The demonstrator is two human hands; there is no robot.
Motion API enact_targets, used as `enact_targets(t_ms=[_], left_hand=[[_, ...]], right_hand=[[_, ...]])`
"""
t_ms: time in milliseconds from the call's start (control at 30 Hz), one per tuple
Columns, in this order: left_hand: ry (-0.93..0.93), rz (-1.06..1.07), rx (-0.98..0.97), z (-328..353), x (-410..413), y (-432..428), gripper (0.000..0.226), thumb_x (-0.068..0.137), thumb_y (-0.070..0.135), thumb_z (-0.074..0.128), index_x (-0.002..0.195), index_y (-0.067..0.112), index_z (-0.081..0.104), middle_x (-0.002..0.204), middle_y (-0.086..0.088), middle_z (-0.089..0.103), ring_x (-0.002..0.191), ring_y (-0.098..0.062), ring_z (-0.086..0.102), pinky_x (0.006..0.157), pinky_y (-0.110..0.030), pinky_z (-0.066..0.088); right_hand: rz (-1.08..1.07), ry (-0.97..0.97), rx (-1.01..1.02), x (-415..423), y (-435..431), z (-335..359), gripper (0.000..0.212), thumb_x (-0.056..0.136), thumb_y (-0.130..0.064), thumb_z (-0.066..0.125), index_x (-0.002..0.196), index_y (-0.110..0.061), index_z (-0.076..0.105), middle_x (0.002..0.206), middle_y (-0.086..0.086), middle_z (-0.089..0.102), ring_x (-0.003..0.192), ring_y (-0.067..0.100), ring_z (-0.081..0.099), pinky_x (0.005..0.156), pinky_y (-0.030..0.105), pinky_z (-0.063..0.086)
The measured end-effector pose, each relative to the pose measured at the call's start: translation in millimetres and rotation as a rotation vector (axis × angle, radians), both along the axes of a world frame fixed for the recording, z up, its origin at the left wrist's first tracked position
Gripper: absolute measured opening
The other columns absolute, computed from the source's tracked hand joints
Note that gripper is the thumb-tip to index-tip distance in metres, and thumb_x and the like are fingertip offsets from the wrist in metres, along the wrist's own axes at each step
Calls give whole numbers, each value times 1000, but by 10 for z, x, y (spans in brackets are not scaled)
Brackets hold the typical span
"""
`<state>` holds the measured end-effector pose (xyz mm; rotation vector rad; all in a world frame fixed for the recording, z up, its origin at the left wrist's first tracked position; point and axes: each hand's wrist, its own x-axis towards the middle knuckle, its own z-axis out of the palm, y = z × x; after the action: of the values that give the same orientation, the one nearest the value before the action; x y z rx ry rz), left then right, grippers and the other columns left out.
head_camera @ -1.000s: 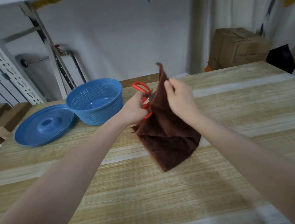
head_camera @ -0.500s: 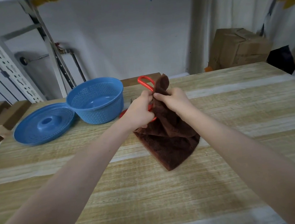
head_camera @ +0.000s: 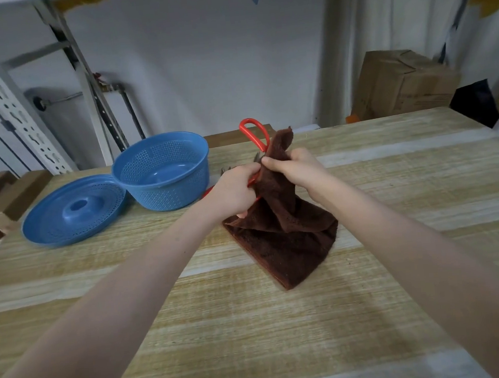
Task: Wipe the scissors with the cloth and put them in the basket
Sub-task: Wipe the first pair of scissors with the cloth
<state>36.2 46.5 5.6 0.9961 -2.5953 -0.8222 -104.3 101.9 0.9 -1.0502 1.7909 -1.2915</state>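
Brown cloth [head_camera: 285,234]: lower part lies folded on the tabletop [head_camera: 254,324], upper part is drawn up in a bunch between both hands. Top corner stands just beside the red handle loop.

Scissors [head_camera: 248,120]: held above tabletop at centre, just right of the basket [head_camera: 167,196] and outside it. One red loop sticks up past the hands. A sliver of red shows at the left edge of the left hand [head_camera: 236,190]. Bits of grey metal show above the knuckles. Blades mostly hidden by cloth and fingers; which way they point: cannot tell.

Left hand: fingers curled round the scissors' red handle, gripping it. Forearm enters from lower left.

Right hand [head_camera: 293,170]: fingers and thumb pinch the bunched cloth against the scissors, approx. at the spot where metal shows. Touching the left hand at the fingertips.

Basket: blue, perforated wall, upright, on the tabletop's far left. Interior shows nothing but its own blue base.

Lid [head_camera: 52,224]: blue, perforated, w/ raised centre hub, lying flat, its edge touching the basket's left side.

Tabletop: pale wood, streaked grain.

Bkgd: cardboard box [head_camera: 399,85] beyond far right edge; white slotted upright [head_camera: 2,99] at far left; grey wall behind. Black item [head_camera: 473,103] right of box, type not identifiable.
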Motion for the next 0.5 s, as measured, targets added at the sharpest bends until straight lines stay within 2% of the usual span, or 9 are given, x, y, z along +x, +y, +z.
enact_targets(t_ms=[100, 167, 233, 300, 367, 433, 500], left_hand=[[-21, -26, -79, 9, 4, 25, 45, 86, -6, 42, 123, 13, 58, 103, -5, 64, 61, -7, 54, 58, -20, 44], [-63, -24, -131, 9, 1, 28, 38, 84, -5, 45, 116, 10, 60, 102, -7, 65, 78, -15, 58, 70, -26, 43], [-84, 22, -161, -7, -12, 7, 31, 84, -3, 48, 111, 10, 58, 97, -6, 63, 88, -21, 58, 70, -29, 41], [-64, 111, -147, -26, -20, -15, 30, 82, -3, 51, 108, 10, 48, 91, -8, 61, 86, -25, 58, 64, -31, 41], [-17, 169, -128, -27, -27, -28, 43, 78, -4, 54, 115, 10, 37, 93, -13, 58, 77, -25, 57, 56, -31, 40], [-16, 150, -137, -23, -39, -40, 70, 74, -5, 57, 131, 16, 24, 111, -17, 50, 74, -25, 57, 54, -30, 42], [-95, 89, -135, -15, -50, -64, 100, 71, 0, 67, 145, 26, 5, 132, -21, 36, 86, -29, 61, 69, -38, 53]], right_hand=[[-33, -55, -28, 25, -24, -34, 8, 93, -23, 63, 96, -16, 67, 91, -3, 67, 78, 3, 60, 57, 13, 44], [-30, -16, -22, 47, -41, -45, 13, 95, -22, 60, 99, -12, 67, 95, 1, 67, 80, 6, 60, 63, 17, 46], [-34, 31, -11, 46, -52, -42, 15, 96, -22, 58, 97, -10, 67, 97, 5, 67, 85, 12, 61, 74, 25, 48], [-11, 36, -5, 11, -46, -30, 14, 98, -21, 55, 92, -13, 66, 97, 4, 67, 88, 15, 62, 79, 28, 49], [59, 26, 22, -33, -23, -14, 13, 98, -19, 54, 95, -15, 65, 94, -1, 66, 85, 10, 61, 74, 22, 48], [143, 62, 76, -53, 4, -22, 10, 97, -21, 57, 97, -16, 65, 95, -3, 67, 90, 13, 63, 77, 24, 49], [205, 117, 101, -50, 8, -55, 8, 93, -25, 62, 92, -19, 68, 98, 0, 70, 97, 18, 65, 88, 30, 51]])
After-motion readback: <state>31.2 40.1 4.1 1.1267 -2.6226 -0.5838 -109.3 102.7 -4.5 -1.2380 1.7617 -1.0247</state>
